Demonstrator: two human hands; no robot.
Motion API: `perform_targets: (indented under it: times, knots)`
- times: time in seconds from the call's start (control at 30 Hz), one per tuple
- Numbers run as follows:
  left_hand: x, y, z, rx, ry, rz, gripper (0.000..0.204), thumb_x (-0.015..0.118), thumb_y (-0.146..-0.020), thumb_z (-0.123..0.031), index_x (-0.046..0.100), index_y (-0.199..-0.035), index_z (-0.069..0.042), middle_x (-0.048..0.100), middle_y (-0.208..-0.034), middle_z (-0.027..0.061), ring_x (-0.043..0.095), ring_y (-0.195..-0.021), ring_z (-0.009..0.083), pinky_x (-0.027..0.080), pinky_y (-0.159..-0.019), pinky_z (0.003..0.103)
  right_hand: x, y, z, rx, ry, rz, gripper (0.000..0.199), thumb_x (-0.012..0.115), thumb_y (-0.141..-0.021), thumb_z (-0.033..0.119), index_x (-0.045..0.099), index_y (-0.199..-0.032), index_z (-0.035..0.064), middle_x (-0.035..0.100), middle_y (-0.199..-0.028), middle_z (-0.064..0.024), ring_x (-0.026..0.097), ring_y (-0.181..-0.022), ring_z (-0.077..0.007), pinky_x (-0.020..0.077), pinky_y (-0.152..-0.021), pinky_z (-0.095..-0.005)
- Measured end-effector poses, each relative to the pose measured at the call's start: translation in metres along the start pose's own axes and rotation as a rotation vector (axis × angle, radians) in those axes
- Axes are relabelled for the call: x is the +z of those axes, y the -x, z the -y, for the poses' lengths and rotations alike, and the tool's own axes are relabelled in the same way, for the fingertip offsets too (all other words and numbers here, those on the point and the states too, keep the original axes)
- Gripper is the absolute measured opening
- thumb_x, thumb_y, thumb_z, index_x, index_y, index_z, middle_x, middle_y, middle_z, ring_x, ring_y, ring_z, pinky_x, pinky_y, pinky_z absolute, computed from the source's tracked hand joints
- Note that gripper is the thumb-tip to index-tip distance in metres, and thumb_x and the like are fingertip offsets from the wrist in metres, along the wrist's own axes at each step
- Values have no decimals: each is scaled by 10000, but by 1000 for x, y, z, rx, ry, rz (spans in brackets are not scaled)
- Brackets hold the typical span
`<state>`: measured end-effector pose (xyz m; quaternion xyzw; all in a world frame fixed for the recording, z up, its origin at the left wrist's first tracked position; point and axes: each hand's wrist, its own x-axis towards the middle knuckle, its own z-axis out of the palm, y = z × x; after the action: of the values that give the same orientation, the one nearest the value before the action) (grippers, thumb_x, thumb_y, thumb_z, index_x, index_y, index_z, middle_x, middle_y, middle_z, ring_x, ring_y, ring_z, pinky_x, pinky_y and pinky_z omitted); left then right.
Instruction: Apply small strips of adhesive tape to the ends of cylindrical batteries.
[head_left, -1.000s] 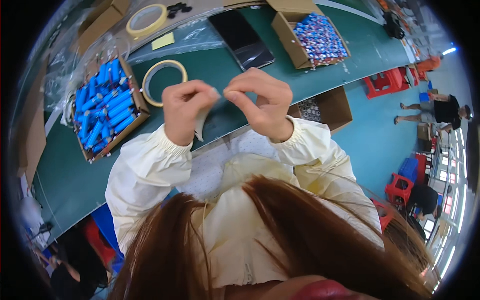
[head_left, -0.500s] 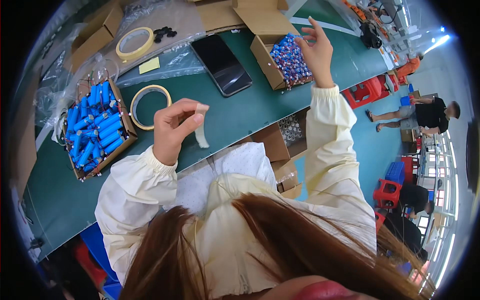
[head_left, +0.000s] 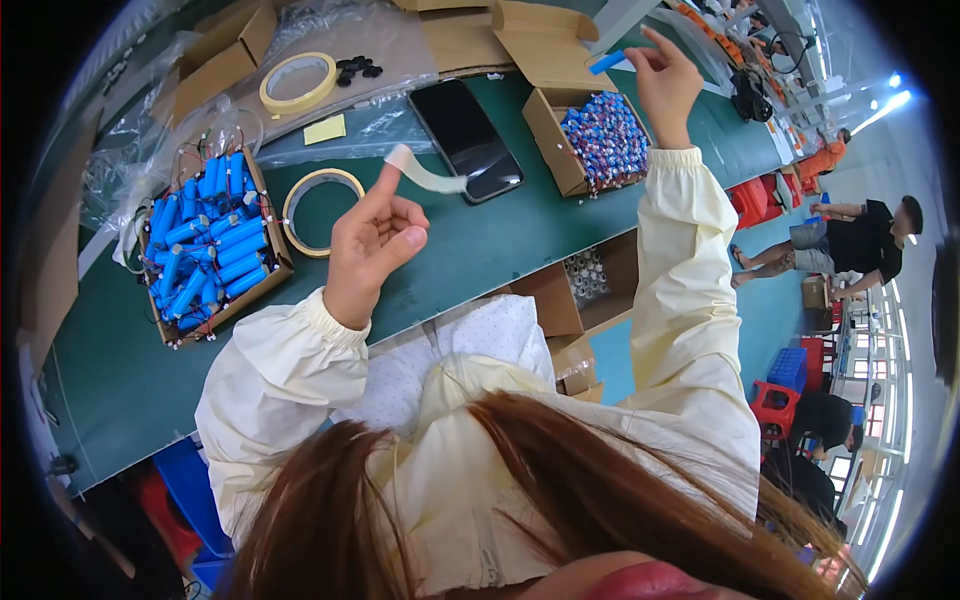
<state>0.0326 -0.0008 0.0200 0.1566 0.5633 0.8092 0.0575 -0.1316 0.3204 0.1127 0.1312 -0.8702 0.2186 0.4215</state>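
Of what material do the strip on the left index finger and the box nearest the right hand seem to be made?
The strip: probably paper tape, matte cream; it looks thin and bends softly.
The box: likely cardboard, dull brown, as its creased, folded-back flap suggests.

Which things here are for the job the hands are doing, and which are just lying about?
Probably for the job:
pale tape strip, on the left hand's index finger
blue battery cell, in the right hand
tape roll nearest the left hand
cardboard box below the right hand

Probably just lying about:
smartphone
yellow sticky note
small black pieces
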Motion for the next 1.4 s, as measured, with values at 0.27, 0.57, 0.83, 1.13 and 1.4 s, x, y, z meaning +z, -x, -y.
perform_targets:
  times: [0.27, 0.57, 0.83, 1.13, 1.4]
  knots:
    - [3, -1, -3, 27, 21, -12, 887, 503, -876, -250, -259, -1323, -165, 565, -1048, 213, 575, -890, 208, 432, -816, 308, -14, 48, 110, -52, -488, 219, 346, 629, -749, -23, 557, -1086, -41, 649, -781, -97, 609, -752, -109, 472, -710, -219]
    - [5, -2, -10, -224, 208, 224, 1014, 607, -811, -182, -272, -1314, -221, 554, -1024, 244, 613, -831, 274, 512, -663, 338, -13, 118, 168, -139, -759, 330, 444, 644, -656, -110, 543, -1085, -64, 651, -741, -111, 632, -722, -164, 476, -717, -256]
    - [9, 3, -8, -86, 202, 62, 1102, 591, -719, 92, -278, -1311, -239, 591, -899, 161, 608, -798, 198, 499, -708, 292, -31, 130, 156, -166, -881, 400, 421, 722, -649, 22, 576, -1039, -43, 596, -972, -218, 590, -908, -278, 465, -771, -342]
    - [6, 3, -3, -4, -35, 53, 1096, 622, -716, 44, -260, -1323, -189, 582, -903, 144, 593, -851, 216, 478, -775, 304, -36, 130, 153, 276, -1102, 595, 47, 637, -718, 46, 627, -753, 17, 479, -1196, -172, 445, -1026, -196, 356, -859, -311]
    - [2, 1, 3, 70, -30, 148, 1027, 577, -758, 46, -256, -1325, -151, 583, -941, 142, 584, -865, 197, 460, -782, 290, -36, 104, 154, 148, -1000, 733, 52, 626, -738, 58, 622, -751, 8, 483, -1197, -179, 435, -1083, -220, 310, -933, -337]
